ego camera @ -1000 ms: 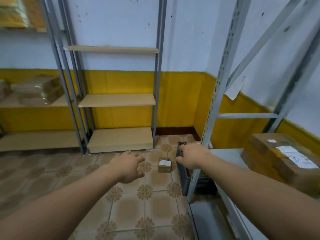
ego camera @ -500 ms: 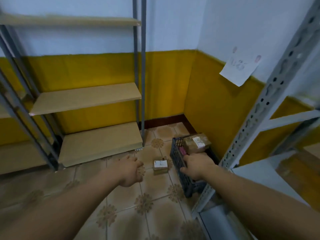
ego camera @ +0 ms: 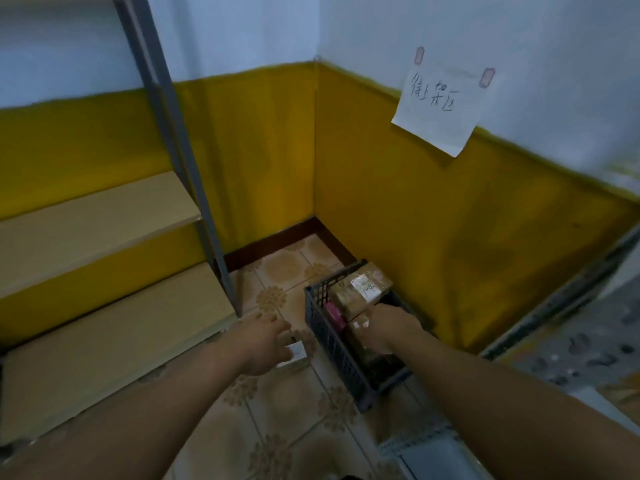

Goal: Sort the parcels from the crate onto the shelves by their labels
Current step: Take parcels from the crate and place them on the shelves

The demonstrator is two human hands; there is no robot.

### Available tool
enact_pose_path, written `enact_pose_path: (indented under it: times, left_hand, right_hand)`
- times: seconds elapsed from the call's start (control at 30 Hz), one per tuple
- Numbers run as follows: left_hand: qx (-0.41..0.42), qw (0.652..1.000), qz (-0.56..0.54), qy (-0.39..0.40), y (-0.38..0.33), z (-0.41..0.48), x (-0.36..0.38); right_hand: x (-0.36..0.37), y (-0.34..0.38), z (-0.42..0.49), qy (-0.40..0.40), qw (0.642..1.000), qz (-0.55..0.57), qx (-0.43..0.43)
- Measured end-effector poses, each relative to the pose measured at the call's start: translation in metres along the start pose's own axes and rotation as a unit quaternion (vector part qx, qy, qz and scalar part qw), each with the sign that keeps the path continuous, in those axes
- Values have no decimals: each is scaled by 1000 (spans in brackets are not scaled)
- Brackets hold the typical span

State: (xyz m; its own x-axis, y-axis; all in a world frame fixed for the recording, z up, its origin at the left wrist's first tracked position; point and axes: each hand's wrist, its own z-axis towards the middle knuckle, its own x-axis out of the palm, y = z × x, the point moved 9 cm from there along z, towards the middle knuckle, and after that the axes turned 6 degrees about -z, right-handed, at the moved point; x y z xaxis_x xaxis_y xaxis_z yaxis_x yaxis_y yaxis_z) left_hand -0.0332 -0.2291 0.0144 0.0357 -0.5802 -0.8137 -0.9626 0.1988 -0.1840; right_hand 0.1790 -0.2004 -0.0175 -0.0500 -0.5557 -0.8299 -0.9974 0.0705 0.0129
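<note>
Sorting looks barely begun. The dark crate round my right hand holds several parcels. A brown taped box with a white label lies just beyond those fingers, and I cannot tell whether they grip anything. My left hand hovers with fingers apart and loose over a small box on the floor.

Small parcel storeroom: metal-post shelves, crate of taped boxes, handwritten wall sign, tiled floor.
</note>
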Motion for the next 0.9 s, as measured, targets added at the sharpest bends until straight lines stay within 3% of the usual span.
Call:
enact_pose_path:
  times: [0.23,0.57,0.9]
  left_hand:
    - [60,996,-12,62,19,105,-35]
    - [163,978,18,126,46,266,-73]
    - [101,982,-30,156,37,402,-49]
  right_hand:
    - [-27,-23,73,47,997,-20,51]
    - [-44,-59,151,34,977,78,196]
    - [-35,-83,279,110,980,97,135]
